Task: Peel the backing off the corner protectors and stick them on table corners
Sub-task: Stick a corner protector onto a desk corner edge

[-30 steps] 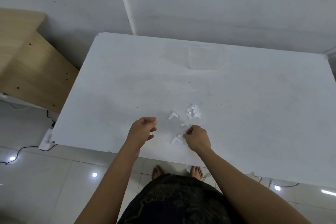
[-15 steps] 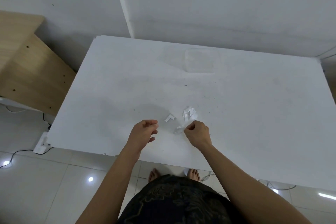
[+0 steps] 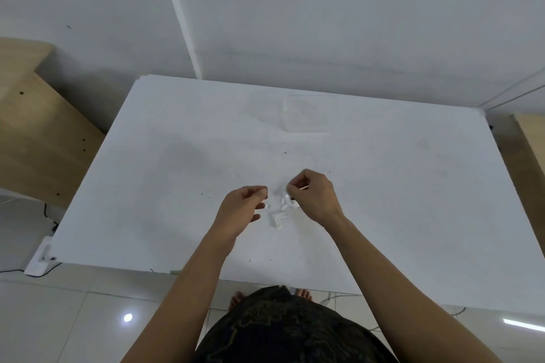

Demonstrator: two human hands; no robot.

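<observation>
My right hand point(image 3: 314, 197) pinches a small white corner protector point(image 3: 286, 204), which hangs from its fingertips just above the white table point(image 3: 177, 186). My left hand point(image 3: 243, 208) hovers a short way to its left. Its fingers are loosely curled and I see nothing gripped in them. Between and below the hands, an L-shaped white protector point(image 3: 277, 219) lies flat on the table. A tiny white scrap point(image 3: 267, 206) shows beside my left fingertips. The small pile of loose pieces is hidden behind my right hand.
A faint clear plastic sheet point(image 3: 306, 115) lies at the table's far middle. A wooden unit point(image 3: 38, 132) stands to the left and another wooden edge point(image 3: 530, 156) to the right. A white power strip point(image 3: 38, 264) with a cable lies on the tiled floor.
My right hand has picked a protector up from beside the pile and raised it toward my left hand. Both hands have lifted off the table, and the view has tilted.
</observation>
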